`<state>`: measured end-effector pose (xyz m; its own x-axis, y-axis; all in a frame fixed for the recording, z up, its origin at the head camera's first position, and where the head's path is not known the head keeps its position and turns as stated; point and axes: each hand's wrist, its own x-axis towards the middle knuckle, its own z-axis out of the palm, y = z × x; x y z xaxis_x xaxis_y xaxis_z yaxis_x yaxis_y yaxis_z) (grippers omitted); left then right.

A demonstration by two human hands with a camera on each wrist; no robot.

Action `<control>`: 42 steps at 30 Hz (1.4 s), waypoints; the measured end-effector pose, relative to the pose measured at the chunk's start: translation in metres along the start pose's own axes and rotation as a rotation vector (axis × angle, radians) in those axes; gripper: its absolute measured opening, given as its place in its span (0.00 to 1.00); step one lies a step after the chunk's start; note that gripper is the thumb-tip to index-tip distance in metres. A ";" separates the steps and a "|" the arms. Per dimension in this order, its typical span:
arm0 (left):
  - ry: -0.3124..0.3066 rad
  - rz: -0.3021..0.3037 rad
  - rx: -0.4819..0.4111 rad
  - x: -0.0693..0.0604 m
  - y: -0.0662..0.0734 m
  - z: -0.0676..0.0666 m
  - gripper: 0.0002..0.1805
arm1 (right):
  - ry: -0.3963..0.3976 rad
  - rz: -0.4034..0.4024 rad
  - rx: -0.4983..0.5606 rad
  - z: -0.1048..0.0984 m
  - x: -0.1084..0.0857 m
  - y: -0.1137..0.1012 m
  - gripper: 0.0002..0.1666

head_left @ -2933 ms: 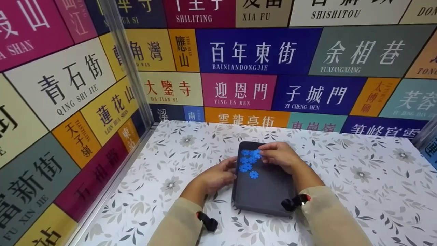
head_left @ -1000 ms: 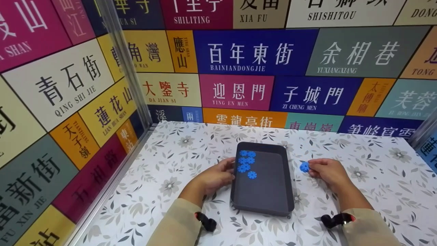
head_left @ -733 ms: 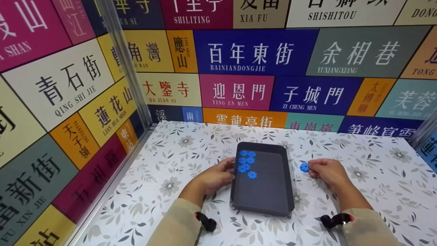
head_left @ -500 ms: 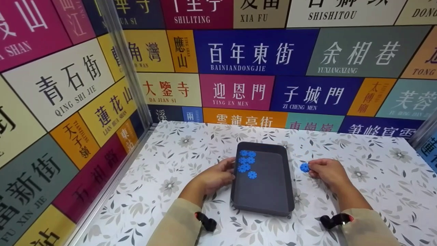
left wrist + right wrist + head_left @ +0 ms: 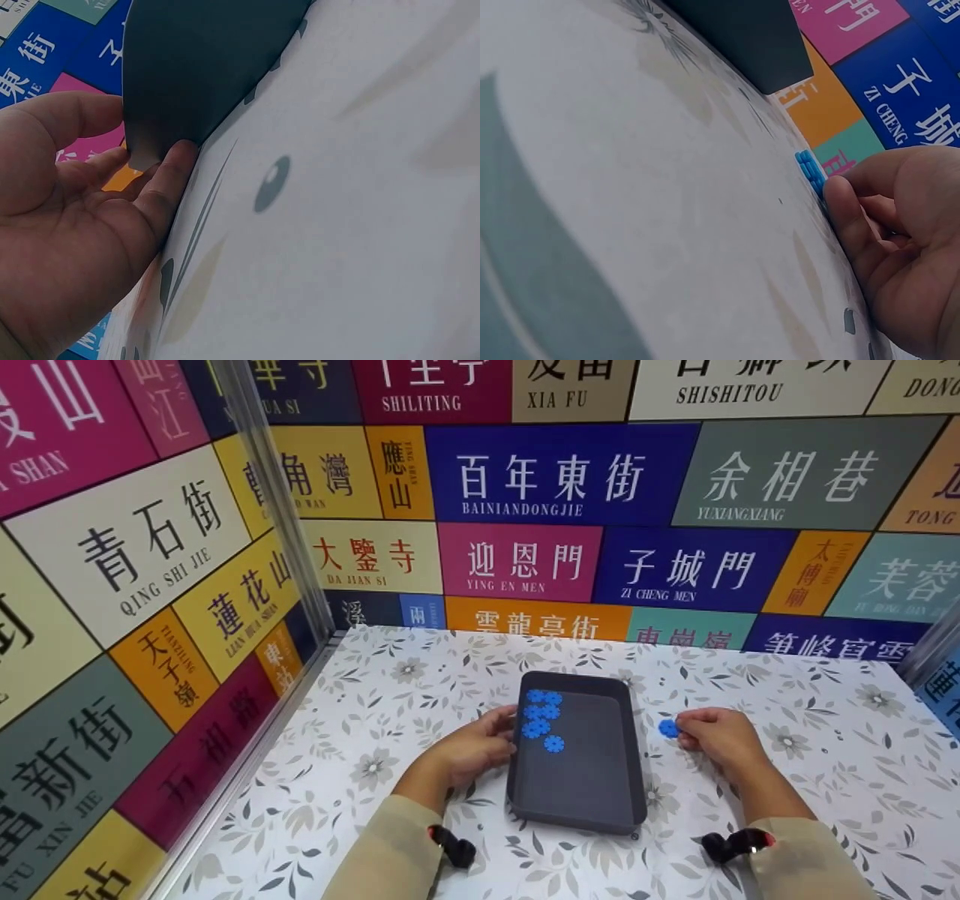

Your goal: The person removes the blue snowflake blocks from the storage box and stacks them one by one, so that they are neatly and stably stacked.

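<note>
Vs ~3 s ago, R hand (image 5: 716, 733) is out of the tray (image 5: 577, 769), now low over desk (image 5: 847, 780) just R of it, pinching a blue disc (image 5: 667, 728); can't tell if disc touches desk. L hand (image 5: 465, 754) same spot, fingers relaxed agst tray's L side. Other blue discs (image 5: 553, 712) lie in tray's far-L part; tray's R wall stands btwn them & R hand. Sign-covered wall (image 5: 555, 491) behind

Bright blue discs (image 5: 553, 744), dark grey tray (image 5: 577, 784), white tabletop (image 5: 847, 791) — grey floral pattern, beige sleeves (image 5: 388, 847), multicoloured lettered wall (image 5: 555, 472)
</note>
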<state>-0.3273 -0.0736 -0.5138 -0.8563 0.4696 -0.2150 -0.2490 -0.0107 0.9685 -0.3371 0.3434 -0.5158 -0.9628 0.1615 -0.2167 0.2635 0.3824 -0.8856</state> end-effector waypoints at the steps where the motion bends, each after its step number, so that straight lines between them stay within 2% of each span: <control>1: 0.001 -0.002 -0.002 0.000 0.000 0.000 0.46 | 0.003 -0.004 0.005 0.000 0.000 0.000 0.28; 6: -0.001 -0.004 0.001 0.000 0.000 -0.001 0.46 | 0.033 -0.045 -0.004 0.004 -0.003 -0.007 0.29; 11: -0.005 -0.006 0.011 0.000 0.000 -0.002 0.46 | 0.032 -0.072 -0.012 0.012 -0.012 -0.025 0.31; 21: -0.003 -0.013 0.030 -0.002 0.003 -0.003 0.46 | -0.095 -0.195 0.066 0.037 -0.030 -0.069 0.28; 26: -0.016 -0.008 0.033 -0.002 0.002 -0.003 0.46 | -0.148 -0.239 0.154 0.052 -0.038 -0.085 0.22; 30: -0.014 -0.011 0.023 -0.001 0.002 -0.002 0.46 | -0.191 -0.270 0.211 0.070 -0.039 -0.095 0.21; 38: -0.016 -0.016 0.030 -0.002 0.002 -0.002 0.47 | -0.304 -0.235 0.173 0.107 -0.027 -0.108 0.16; 42: -0.013 -0.027 0.026 -0.002 0.002 -0.002 0.47 | -0.370 -0.204 0.104 0.116 -0.016 -0.110 0.19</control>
<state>-0.3271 -0.0762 -0.5113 -0.8435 0.4807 -0.2396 -0.2599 0.0250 0.9653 -0.3574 0.1930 -0.4625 -0.9561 -0.2524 -0.1488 0.0763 0.2758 -0.9582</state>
